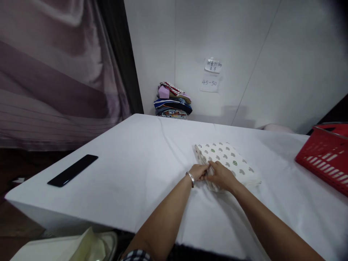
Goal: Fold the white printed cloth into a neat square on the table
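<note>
A folded white cloth (225, 159) printed with grey mushroom-like shapes and a few green round marks lies on the white-covered table (130, 163). Its near left edge shows several layers. My left hand (199, 172), with a silver bracelet at the wrist, is closed at that edge, fingers curled in. Beside it, my right hand (221, 176) grips the near corner of the cloth, thumb toward the left hand. The two hands meet at the fingertips, and their undersides are hidden.
A flat black object (73, 170) rests on the table's left side. At the right edge stands a red plastic basket (326, 156). A stack of folded clothes (173, 103) is beyond the far edge, by a wall with paper notes (210, 82). Pink-purple curtain (54, 79) hangs at left.
</note>
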### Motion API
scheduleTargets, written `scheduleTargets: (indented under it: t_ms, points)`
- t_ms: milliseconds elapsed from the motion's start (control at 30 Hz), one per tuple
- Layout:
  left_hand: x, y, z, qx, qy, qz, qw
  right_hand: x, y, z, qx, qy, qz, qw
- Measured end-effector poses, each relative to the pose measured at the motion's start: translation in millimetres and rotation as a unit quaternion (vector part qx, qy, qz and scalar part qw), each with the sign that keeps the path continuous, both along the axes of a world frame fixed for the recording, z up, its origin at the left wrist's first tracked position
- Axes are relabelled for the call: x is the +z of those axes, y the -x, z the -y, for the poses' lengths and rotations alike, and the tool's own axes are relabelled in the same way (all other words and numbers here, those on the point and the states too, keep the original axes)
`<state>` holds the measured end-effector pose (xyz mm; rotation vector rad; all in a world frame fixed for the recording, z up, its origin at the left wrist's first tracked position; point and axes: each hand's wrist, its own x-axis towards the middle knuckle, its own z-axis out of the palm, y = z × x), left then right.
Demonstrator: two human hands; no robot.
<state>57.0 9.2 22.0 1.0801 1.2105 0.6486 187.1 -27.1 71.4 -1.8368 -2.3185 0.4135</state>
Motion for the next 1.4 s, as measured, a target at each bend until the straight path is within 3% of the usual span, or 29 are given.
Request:
scheduleTargets:
  t_ms: [200, 333, 467, 567, 667, 900, 1133, 1400]
  points:
    - [1.4, 2.8, 1.4, -0.003, 0.026, 0.084, 0.996, 0.2, 6.9, -1.6, -0.029, -0.007, 0.058, 0.998]
    - [1.9, 6.7, 2.6, -0.022, 0.005, 0.089, 0.996, -2.2, 7.1, -5.7, -0.042, -0.007, 0.077, 0.996]
    - [-5.1, 2.1, 1.3, -0.005, -0.032, -0.022, 0.999, -4.5, 5.6, -8.1, -0.039, -0.012, 0.068, 0.997]
    - [-9.6, -3.7, 1.6, 0.054, -0.101, -0.136, 0.984, -6.0, 4.2, -8.5, -0.044, -0.018, 0.054, 0.997]
    - [-8.7, -5.0, 2.8, 0.089, -0.131, -0.181, 0.971, -7.5, 0.3, -9.8, -0.047, -0.022, 0.026, 0.998]
    - [2.7, -3.7, 5.7, 0.042, -0.190, -0.365, 0.911, -12.9, -11.3, -16.0, -0.073, -0.012, -0.063, 0.995]
    - [11.1, -10.8, 7.3, 0.013, -0.168, -0.410, 0.897, -16.2, -12.2, -16.0, -0.078, -0.018, -0.103, 0.991]
    - [11.3, -18.1, -1.4, 0.016, -0.160, -0.381, 0.911, -9.7, -11.6, -15.2, -0.081, -0.011, -0.123, 0.989]
